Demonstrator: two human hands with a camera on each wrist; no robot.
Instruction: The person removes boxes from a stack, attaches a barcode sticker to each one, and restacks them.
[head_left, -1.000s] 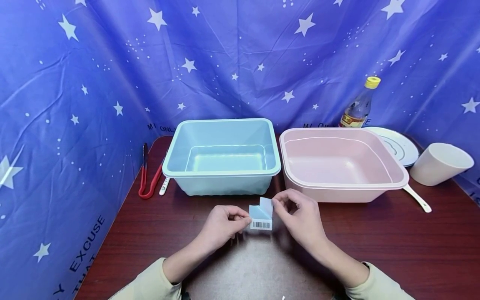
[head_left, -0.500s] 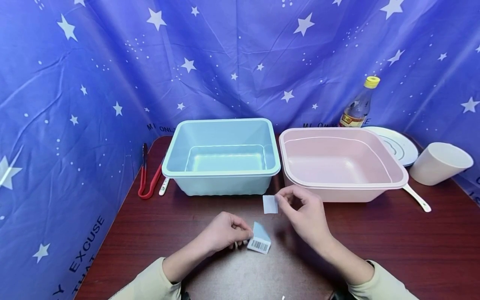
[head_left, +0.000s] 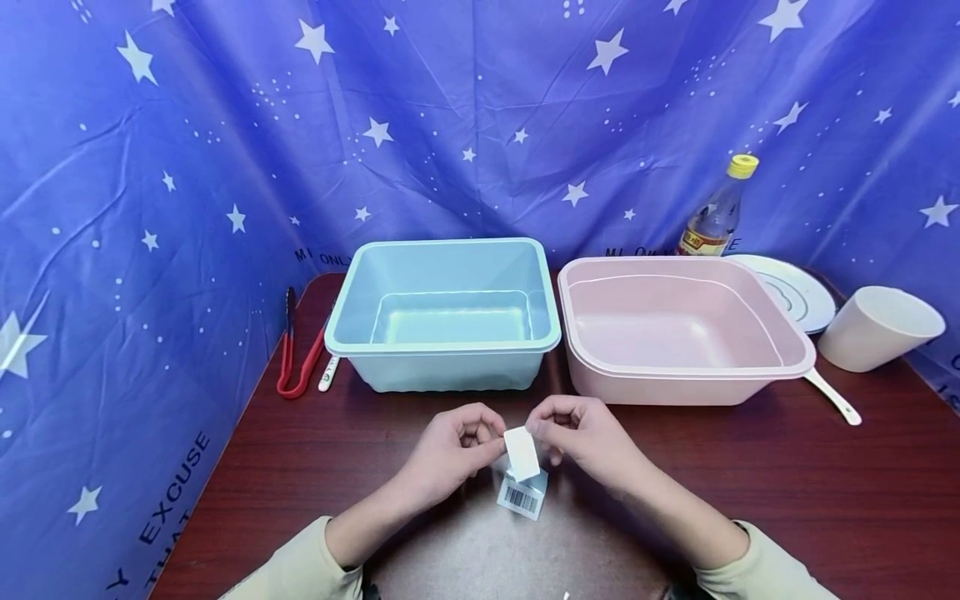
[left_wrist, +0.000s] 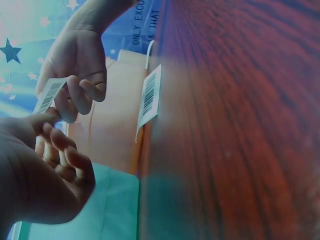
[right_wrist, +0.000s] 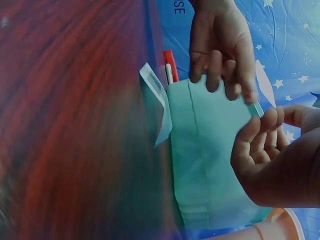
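A small white label (head_left: pixel 522 454) is pinched between my two hands. My left hand (head_left: pixel 453 450) has thumb and finger at its left edge, and my right hand (head_left: pixel 581 435) holds its upper right corner. In the left wrist view the label (left_wrist: pixel 50 96) shows a barcode on its other face. Below the hands, a bent piece of pale blue backing paper (head_left: pixel 522 498) with a printed barcode rests on the table; the raised bend of this backing paper (right_wrist: pixel 161 102) shows in the right wrist view.
Behind the hands stand a light blue basin (head_left: pixel 446 367) and a pink basin (head_left: pixel 675 390). Red tongs (head_left: pixel 296 387) and a white handle (head_left: pixel 328 373) lie left. A yellow-capped bottle (head_left: pixel 712 217), a white plate (head_left: pixel 813 300), a white spoon handle (head_left: pixel 836 396) and a white cup (head_left: pixel 870 333) are right.
The white label has come off the backing paper in my right hand. My left hand has let the backing paper down on the table and moved up to take the label's other edge.
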